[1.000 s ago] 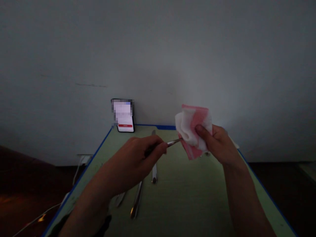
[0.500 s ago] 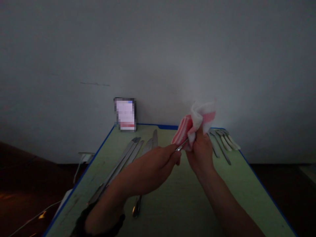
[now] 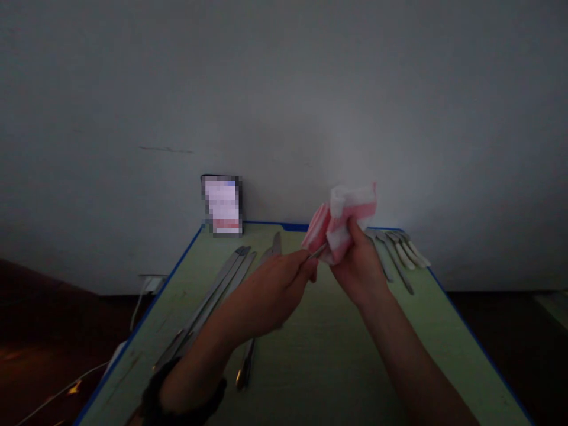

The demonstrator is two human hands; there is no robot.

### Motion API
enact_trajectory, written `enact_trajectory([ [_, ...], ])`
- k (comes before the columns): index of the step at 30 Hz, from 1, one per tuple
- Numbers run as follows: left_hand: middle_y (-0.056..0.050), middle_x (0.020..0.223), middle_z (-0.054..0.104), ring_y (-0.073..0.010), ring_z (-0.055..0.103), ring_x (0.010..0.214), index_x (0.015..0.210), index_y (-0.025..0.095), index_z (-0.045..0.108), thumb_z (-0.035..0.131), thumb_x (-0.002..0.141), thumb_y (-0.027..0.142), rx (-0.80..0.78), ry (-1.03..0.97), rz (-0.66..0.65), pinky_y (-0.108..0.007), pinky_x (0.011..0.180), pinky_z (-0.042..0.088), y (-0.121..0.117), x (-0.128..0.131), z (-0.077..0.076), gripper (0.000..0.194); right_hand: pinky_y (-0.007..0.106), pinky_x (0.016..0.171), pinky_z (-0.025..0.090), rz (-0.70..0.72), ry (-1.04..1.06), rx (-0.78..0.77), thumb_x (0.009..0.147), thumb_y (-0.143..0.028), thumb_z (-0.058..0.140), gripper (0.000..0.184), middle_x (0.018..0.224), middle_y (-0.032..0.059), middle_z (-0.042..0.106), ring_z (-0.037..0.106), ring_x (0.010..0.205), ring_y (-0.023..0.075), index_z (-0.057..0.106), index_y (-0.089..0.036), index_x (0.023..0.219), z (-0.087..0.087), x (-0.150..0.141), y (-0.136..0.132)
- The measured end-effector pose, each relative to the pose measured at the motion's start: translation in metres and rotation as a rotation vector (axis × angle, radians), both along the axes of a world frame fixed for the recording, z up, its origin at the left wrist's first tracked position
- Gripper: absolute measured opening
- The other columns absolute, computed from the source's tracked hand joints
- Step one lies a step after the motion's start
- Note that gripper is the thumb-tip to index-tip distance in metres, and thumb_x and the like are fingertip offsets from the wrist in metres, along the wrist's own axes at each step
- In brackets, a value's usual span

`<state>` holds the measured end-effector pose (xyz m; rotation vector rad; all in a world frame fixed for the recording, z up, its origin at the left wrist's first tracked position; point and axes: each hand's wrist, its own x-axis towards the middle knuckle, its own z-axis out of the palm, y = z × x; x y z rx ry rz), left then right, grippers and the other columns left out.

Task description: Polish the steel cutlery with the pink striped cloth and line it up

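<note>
No readable text, labels, brands, numbers or signs anywhere in frame. Phone (image 3: 223, 204) left of centre: lit screen pixelated, blurred red bar near bottom, any lettering illegible. Cutlery handles (image 3: 243, 373) at lower left: no marking legible.

Phone (image 3: 223, 204) blocking far left corner

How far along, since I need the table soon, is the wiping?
Perhaps partway: the cutlery grouped at right may be done. The left hand holds a utensil against the cloth in the right hand. The knives at left may remain; cleanliness can't be seen.
</note>
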<state>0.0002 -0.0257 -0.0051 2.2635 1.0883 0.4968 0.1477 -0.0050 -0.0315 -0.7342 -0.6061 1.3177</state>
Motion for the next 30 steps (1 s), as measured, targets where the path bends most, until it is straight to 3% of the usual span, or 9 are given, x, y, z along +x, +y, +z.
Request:
enact_trajectory([
  [2, 0.002, 0.066, 0.054, -0.0134, 0.051, 0.062, 0.079, 0.019, 0.052, 0.027, 0.094, 0.032, -0.011, 0.000, 0.016, -0.025, 0.057, 0.035, 0.000, -0.001, 0.002, 0.032, 0.031, 0.084, 0.046, 0.006, 0.034, 0.048, 0.082, -0.036, 0.038, 0.028, 0.107, 0.0031, 0.063, 0.058, 0.099, 0.0157, 0.059, -0.022, 0.095, 0.006, 0.006, 0.000],
  [5, 0.002, 0.065, 0.054, -0.0132, 0.050, 0.062, 0.078, 0.019, 0.053, 0.028, 0.093, 0.032, 0.001, 0.002, 0.032, -0.025, 0.057, 0.034, 0.000, -0.002, 0.003, 0.032, 0.035, 0.088, 0.045, 0.025, 0.053, 0.056, 0.080, -0.032, 0.033, 0.031, 0.103, 0.0047, 0.065, 0.057, 0.102, 0.0171, 0.059, -0.021, 0.093, 0.007, 0.011, 0.001],
  [12, 0.000, 0.070, 0.058, -0.0150, 0.053, 0.066, 0.080, 0.019, 0.055, 0.026, 0.093, 0.032, 0.059, 0.057, 0.091, -0.028, 0.060, 0.034, 0.004, -0.003, -0.003, 0.034, 0.030, 0.077, 0.049, 0.039, 0.175, -0.122, 0.073, -0.014, 0.043, 0.017, 0.076, 0.0016, 0.066, 0.061, 0.077, 0.0151, 0.058, -0.022, 0.073, -0.010, 0.013, 0.010],
  [19, -0.001, 0.071, 0.057, -0.0167, 0.053, 0.070, 0.080, 0.019, 0.055, 0.027, 0.093, 0.033, 0.036, 0.082, 0.076, -0.030, 0.064, 0.035, 0.009, -0.002, -0.013, 0.033, 0.030, 0.085, 0.048, 0.156, 0.315, 0.115, 0.086, -0.038, 0.044, 0.020, 0.094, -0.0019, 0.065, 0.058, 0.093, 0.0138, 0.060, -0.025, 0.084, 0.000, 0.009, 0.004],
  [25, 0.001, 0.067, 0.055, -0.0138, 0.052, 0.064, 0.078, 0.018, 0.055, 0.027, 0.092, 0.031, -0.003, 0.043, 0.044, -0.027, 0.060, 0.034, 0.009, -0.003, -0.008, 0.034, 0.019, 0.057, 0.051, 0.090, 0.288, -0.023, 0.085, -0.019, 0.045, 0.018, 0.079, -0.0034, 0.066, 0.060, 0.068, 0.0093, 0.061, -0.023, 0.078, -0.008, 0.004, 0.007],
  [30, 0.004, 0.059, 0.049, -0.0109, 0.048, 0.056, 0.077, 0.018, 0.056, 0.028, 0.092, 0.029, -0.061, -0.006, 0.004, -0.024, 0.057, 0.034, 0.007, -0.002, -0.001, 0.033, 0.017, 0.052, 0.050, 0.066, 0.254, -0.059, 0.083, -0.024, 0.054, 0.010, 0.075, -0.0034, 0.067, 0.059, 0.060, 0.0076, 0.062, -0.019, 0.079, -0.016, 0.004, 0.010],
])
